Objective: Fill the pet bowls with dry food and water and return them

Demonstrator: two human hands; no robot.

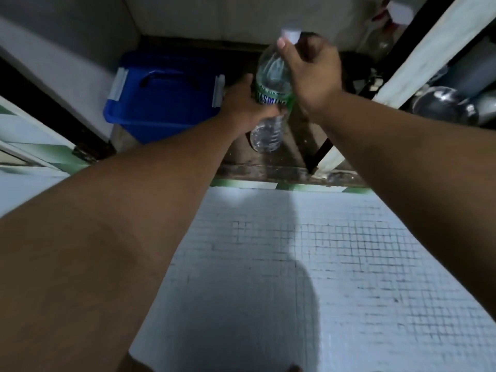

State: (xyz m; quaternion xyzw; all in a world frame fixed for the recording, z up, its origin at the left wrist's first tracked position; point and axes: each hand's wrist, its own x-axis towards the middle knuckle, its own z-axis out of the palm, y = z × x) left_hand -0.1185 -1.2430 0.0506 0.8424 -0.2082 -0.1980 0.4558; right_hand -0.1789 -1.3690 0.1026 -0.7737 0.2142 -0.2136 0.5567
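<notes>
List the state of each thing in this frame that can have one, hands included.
water bottle: white cap on, held by both hands.
left hand: grips the bottle at its green label.
right hand: grips the bottle's neck, just under the cap.
blue bin: lid on, handle lying flat.
cabinet door: swung open.

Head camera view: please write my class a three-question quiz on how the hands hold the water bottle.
1. True or false: the water bottle has its white cap on.
2. Where does the left hand grip the bottle? A the cap; B the green label; C the base.
3. Which hand holds the bottle near its neck?

Key: 1 true. 2 B. 3 the right hand.
</notes>
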